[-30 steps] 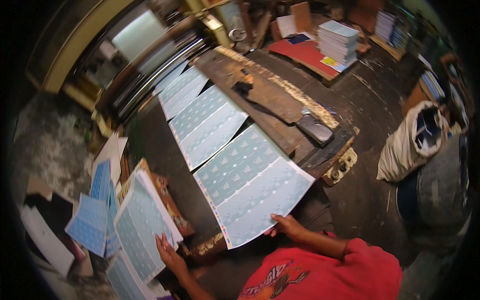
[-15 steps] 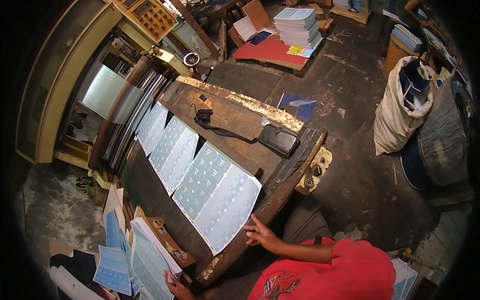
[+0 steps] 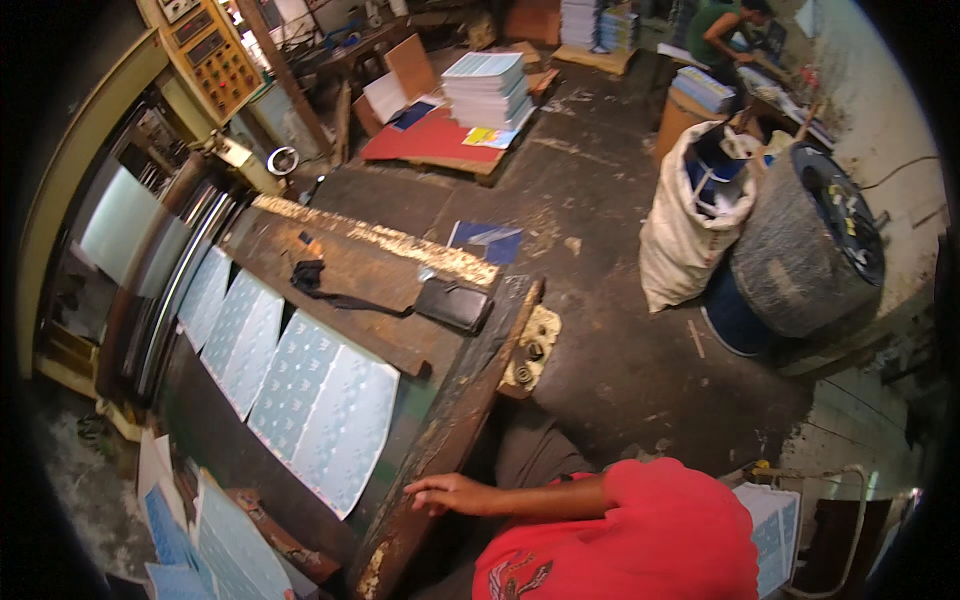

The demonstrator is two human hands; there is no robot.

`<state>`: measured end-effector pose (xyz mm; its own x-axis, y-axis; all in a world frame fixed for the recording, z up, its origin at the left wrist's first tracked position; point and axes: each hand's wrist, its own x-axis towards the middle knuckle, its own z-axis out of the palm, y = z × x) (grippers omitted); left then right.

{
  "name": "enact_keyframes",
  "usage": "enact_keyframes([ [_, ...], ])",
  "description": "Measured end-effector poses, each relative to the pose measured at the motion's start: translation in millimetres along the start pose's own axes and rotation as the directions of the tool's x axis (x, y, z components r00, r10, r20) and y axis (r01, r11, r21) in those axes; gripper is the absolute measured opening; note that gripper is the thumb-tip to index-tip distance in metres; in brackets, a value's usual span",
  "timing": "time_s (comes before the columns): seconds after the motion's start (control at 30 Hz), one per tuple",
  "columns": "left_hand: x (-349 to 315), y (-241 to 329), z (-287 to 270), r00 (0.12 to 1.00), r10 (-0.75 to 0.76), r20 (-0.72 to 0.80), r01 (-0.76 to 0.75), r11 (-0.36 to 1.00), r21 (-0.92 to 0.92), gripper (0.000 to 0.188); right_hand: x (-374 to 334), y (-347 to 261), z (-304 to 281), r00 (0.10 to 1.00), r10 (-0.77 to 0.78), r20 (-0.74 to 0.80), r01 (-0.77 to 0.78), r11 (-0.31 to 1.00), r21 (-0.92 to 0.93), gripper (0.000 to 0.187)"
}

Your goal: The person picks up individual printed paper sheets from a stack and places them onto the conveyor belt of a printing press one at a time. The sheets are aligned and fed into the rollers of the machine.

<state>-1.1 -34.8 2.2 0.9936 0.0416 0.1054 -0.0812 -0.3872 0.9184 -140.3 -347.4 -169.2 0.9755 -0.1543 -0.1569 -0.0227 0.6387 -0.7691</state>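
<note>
down at the bottom centre of the frame, the right hand (image 3: 452, 493) lies flat with fingers spread loosely, empty, on the worn near edge of the counter (image 3: 455, 420). the left hand is out of view, so its state cannot be told. just left of the right hand, near but not touching, lies the nearest sheet (image 3: 325, 405), pale blue with a repeating print, slanted on the counter. two more sheets (image 3: 235, 330) follow it toward the upper left, overlapping in a row that leads to the rollers (image 3: 170, 280) of a machine. at the lower left edge a loose stack of prints (image 3: 215, 545) stands tilted. farther up the counter, centre frame, rest a black wallet (image 3: 455, 303) and a dark rag (image 3: 308, 273). beyond, on the floor at upper right, a white sack (image 3: 690, 230) leans against a grey drum (image 3: 805, 250). at top centre a paper pile (image 3: 487, 88) sits on a red pallet (image 3: 425, 140).
</note>
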Motion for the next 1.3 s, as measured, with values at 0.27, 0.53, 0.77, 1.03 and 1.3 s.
enact_keyframes([
  [0.27, -38, 19, 41, 0.510, 0.497, 0.702, -0.722, 0.691, 0.035, 0.024, 8, -44, 45, 0.971, 0.163, 0.173, -0.158, 0.986, -0.044, 0.048],
  [0.53, 15, 8, 8, 0.707, 0.490, 0.509, -0.705, 0.535, 0.465, 0.071, -25, 1, 36, 0.915, 0.326, -0.238, -0.326, 0.944, 0.043, 0.039],
  [0.77, 48, -25, -16, 0.884, 0.289, 0.367, -0.467, 0.584, 0.664, 0.087, -66, 10, 27, 0.903, 0.413, -0.113, -0.418, 0.908, -0.016, 0.041],
  [1.03, 46, -29, -37, 0.925, 0.282, 0.256, -0.364, 0.850, 0.380, 0.057, -40, -6, 36, 0.873, 0.467, -0.143, -0.454, 0.884, 0.112, 0.045],
  [1.3, 150, 64, 71, 0.857, 0.247, 0.452, -0.359, 0.915, 0.181, 0.063, 5, -5, 15, 0.907, 0.410, -0.099, -0.395, 0.908, 0.141, 0.050],
])
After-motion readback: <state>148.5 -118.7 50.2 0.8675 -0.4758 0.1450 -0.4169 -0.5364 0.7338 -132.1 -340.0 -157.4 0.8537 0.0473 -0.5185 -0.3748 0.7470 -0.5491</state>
